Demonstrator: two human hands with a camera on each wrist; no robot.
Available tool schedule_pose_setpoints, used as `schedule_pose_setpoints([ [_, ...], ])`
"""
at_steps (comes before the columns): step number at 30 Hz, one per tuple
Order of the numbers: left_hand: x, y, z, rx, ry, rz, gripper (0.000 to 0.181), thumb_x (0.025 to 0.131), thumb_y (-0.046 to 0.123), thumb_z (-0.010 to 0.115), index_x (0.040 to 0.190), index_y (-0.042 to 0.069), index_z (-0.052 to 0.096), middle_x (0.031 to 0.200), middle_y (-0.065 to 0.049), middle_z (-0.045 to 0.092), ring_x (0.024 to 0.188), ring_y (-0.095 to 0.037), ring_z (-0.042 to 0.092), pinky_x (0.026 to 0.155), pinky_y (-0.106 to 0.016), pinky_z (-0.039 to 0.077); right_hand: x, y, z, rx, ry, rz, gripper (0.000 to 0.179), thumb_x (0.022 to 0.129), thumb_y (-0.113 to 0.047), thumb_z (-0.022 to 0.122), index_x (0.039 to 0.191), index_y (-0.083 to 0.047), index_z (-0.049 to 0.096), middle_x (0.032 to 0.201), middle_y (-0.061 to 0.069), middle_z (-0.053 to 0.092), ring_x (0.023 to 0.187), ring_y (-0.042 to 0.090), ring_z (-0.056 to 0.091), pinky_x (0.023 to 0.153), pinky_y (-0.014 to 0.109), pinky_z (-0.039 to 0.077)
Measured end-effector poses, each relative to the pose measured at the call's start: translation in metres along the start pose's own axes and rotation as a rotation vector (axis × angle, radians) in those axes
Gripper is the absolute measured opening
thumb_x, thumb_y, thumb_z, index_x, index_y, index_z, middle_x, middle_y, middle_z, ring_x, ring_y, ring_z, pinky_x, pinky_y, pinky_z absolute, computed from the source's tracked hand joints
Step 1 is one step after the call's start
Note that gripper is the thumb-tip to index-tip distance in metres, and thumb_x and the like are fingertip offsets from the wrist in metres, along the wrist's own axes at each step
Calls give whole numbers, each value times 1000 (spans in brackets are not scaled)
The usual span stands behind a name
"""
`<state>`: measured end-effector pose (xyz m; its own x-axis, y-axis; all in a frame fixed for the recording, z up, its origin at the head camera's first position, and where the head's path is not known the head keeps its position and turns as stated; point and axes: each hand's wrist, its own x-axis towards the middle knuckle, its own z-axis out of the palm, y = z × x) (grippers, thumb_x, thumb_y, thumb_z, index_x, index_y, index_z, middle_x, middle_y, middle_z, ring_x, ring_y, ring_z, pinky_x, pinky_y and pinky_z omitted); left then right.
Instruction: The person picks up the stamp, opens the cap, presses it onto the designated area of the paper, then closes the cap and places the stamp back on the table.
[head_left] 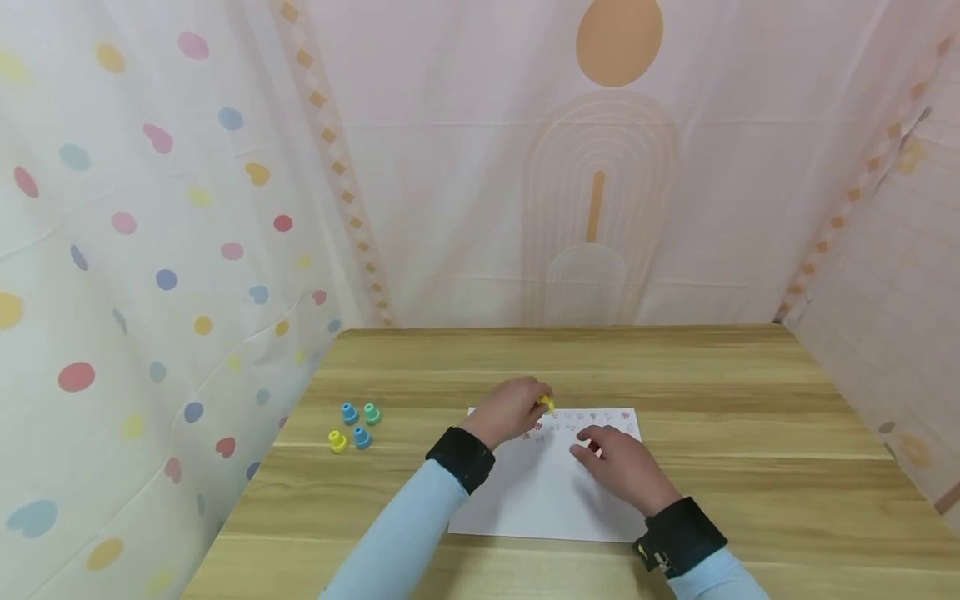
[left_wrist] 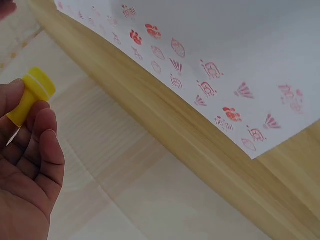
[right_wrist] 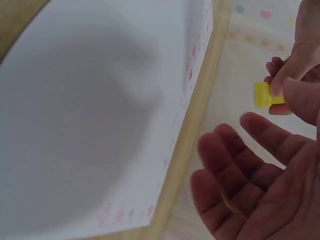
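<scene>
A small yellow toy stamp (left_wrist: pixel 34 92) is pinched between the thumb and fingers of my left hand (head_left: pixel 512 410), above the far edge of a white sheet of paper (head_left: pixel 540 496). Red and pink stamped prints (left_wrist: pixel 176 65), among them shells and little faces, run in rows along that far edge. My right hand (head_left: pixel 628 468) hovers over the right part of the sheet, its fingers loosely bent and holding nothing. From the right wrist view, the left hand and the yellow stamp (right_wrist: pixel 261 95) appear beyond the right fingers (right_wrist: pixel 232 155).
Left of the paper stand several more stamps: a blue one (head_left: pixel 349 413), a green one (head_left: pixel 372 414), a yellow one (head_left: pixel 337 442) and another blue one (head_left: pixel 362 437). The wooden table (head_left: pixel 757 433) ends at a patterned curtain (head_left: pixel 450 208) behind.
</scene>
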<state>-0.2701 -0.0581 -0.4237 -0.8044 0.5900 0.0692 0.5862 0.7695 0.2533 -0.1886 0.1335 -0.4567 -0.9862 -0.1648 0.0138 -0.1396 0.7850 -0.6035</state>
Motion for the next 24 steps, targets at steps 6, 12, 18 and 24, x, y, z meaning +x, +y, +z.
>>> schedule_pose_setpoints([
  [6, 12, -5, -1, 80, -23, -2, 25, 97, 18, 67, 120, 9, 68, 105, -4, 69, 88, -15, 62, 87, -25, 53, -8, -4, -3, -277, -19, -78, 30, 88, -30, 75, 107, -7, 72, 96, 11, 68, 87, 27, 64, 77, 47, 54],
  [12, 27, -8, 0, 91, -56, -48, 30, 95, 16, 70, 123, 8, 65, 109, -6, 68, 87, -17, 60, 88, -27, 53, -14, -7, -6, -412, -45, -86, 31, 82, -32, 80, 101, -8, 73, 88, 9, 65, 79, 27, 60, 69, 46, 52],
  [18, 42, -14, 7, 95, -63, -84, 28, 94, 16, 70, 120, 10, 64, 107, -6, 68, 86, -18, 59, 89, -27, 52, -16, -8, -6, -410, -77, -76, 33, 80, -29, 82, 102, -6, 73, 86, 8, 64, 75, 23, 56, 68, 42, 52],
  [24, 55, -18, 14, 100, -89, -107, 25, 96, 17, 68, 119, 11, 66, 107, -4, 69, 88, -17, 60, 89, -28, 52, -17, -9, -6, -393, -80, -76, 30, 79, -25, 83, 100, -6, 73, 85, 7, 64, 73, 21, 56, 67, 40, 51],
])
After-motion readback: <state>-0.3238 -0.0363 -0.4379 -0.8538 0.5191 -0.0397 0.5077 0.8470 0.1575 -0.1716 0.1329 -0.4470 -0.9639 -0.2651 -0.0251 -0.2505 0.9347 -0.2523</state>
